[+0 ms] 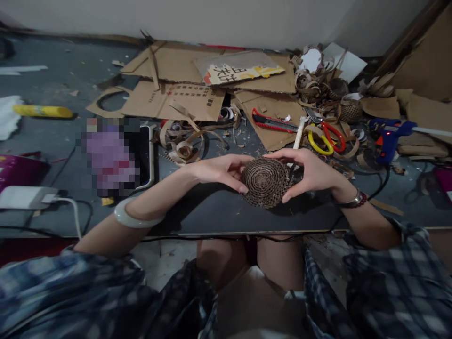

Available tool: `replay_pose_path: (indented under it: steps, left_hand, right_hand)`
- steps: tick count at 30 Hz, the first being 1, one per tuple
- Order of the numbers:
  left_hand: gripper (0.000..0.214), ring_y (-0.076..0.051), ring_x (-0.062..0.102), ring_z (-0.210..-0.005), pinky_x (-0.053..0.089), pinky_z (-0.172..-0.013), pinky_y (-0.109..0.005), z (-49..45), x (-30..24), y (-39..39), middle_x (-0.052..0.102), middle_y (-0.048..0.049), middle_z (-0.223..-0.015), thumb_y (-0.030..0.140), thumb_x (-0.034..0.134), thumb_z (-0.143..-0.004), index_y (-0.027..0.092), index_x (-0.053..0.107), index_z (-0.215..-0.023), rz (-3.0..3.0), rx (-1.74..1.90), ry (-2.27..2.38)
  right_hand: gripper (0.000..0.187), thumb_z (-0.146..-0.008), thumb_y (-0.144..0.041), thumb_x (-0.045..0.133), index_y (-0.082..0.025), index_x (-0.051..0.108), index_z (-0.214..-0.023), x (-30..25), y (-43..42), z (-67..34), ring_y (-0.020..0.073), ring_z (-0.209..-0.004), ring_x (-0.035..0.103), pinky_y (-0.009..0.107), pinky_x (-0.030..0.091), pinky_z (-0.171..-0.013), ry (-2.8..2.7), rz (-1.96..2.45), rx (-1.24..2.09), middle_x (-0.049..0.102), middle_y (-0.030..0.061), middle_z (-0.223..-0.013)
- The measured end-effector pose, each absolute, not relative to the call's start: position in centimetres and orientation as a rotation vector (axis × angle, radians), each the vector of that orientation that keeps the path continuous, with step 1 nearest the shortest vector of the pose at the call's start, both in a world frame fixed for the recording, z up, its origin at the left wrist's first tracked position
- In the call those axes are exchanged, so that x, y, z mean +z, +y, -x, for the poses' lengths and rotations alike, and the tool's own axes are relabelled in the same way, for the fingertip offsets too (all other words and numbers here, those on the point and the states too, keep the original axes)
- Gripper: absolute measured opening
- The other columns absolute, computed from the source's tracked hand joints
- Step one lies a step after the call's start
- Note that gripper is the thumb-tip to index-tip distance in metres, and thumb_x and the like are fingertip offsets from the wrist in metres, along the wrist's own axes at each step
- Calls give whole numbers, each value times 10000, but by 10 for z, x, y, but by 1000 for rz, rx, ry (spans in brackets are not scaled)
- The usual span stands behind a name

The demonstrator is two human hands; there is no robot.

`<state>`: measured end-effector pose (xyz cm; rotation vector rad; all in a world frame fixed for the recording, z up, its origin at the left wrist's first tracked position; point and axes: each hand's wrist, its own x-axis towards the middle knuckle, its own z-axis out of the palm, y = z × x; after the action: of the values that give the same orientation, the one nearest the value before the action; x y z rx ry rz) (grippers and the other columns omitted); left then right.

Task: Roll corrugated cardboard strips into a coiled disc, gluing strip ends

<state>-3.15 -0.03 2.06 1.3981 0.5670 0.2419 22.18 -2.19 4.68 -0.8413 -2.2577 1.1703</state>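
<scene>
A round coil of rolled corrugated cardboard strips (265, 182) rests on the dark table near its front edge. My left hand (222, 170) cups its left side with fingers curled against the rim. My right hand (308, 173) wraps the right side, thumb and fingers pressed to the coil. A pale bangle sits on my left wrist and a dark bracelet on my right.
Flat cardboard sheets (183, 80) and curled strips (183, 146) lie behind. A red box cutter (273, 123), red and yellow scissors (323, 139) and a blue glue gun (388, 134) lie to the right. A tablet (143, 155), charger (24, 197) and yellow tube (42, 111) are left.
</scene>
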Motion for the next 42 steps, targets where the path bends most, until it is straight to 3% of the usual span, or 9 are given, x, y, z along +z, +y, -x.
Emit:
replay_pose_path:
  steps: [5,7,11,16,21,27,31,36,42]
  left_hand:
    - [623,-262,520,-1224,463,-1007,-391,26,20,-7,526,-143,-1329,397,791,-679,187,548,-1213,-1957,1068,781]
    - [565,-258,551,-1186,466,-1013,-398,22,20,-14,596,-116,-1249,408,821,-637,203,616,-1121,-2322,1173,764]
    - [258,-176,642,-1061,535,-932,-310,14,14,-24,692,-39,-1107,241,681,-822,232,648,-1078,-2758,1168,523]
    - [356,-164,622,-1119,515,-983,-290,15,8,-24,679,-65,-1161,116,594,-869,208,587,-1214,-2729,1191,477]
    - [441,-176,627,-1114,523,-980,-291,22,8,-17,665,-88,-1185,89,591,-864,187,537,-1290,-2809,1254,479]
    - [436,-171,627,-1117,527,-979,-281,26,10,-18,653,-80,-1210,102,586,-871,207,533,-1291,-2848,1245,517]
    - [434,-182,576,-1191,493,-1029,-293,30,12,-19,622,-95,-1256,115,570,-884,192,515,-1308,-2895,1159,444]
    - [353,-198,549,-1216,481,-1040,-316,32,20,-20,621,-90,-1256,117,536,-904,208,568,-1243,-2872,929,347]
    - [350,-208,556,-1204,481,-1034,-322,29,23,-23,637,-124,-1222,96,524,-904,165,559,-1245,-2923,964,295]
  right_hand:
    - [745,-477,-502,855,-180,565,-1084,35,-19,-217,216,-875,625,342,516,-762,-2036,1085,827,644,80,-1033]
    - [702,-492,-511,846,-188,560,-1045,28,-19,-214,196,-801,621,323,507,-695,-1983,1151,769,653,68,-968]
    - [628,-536,-480,831,-189,560,-1022,15,-20,-207,178,-747,612,310,490,-662,-1955,1212,703,664,49,-888]
    - [577,-569,-470,810,-172,591,-1012,10,-21,-204,188,-775,623,313,498,-669,-1944,1237,695,673,58,-893]
    - [503,-616,-454,799,-166,625,-990,18,-16,-211,143,-635,585,280,490,-581,-1918,1201,815,657,30,-782]
    - [269,-788,-317,686,-274,670,-1054,31,-13,-218,188,-934,588,346,498,-811,-2136,933,518,625,43,-1016]
    - [241,-826,-258,640,-301,686,-1058,32,-15,-217,179,-980,583,366,486,-876,-2190,782,581,608,42,-1014]
    - [109,-820,-288,654,-306,731,-894,34,-14,-217,167,-905,602,367,487,-843,-2168,754,683,647,20,-934]
    - [56,-801,-268,678,-267,729,-778,33,-15,-215,153,-790,607,351,491,-776,-2113,715,705,678,13,-810]
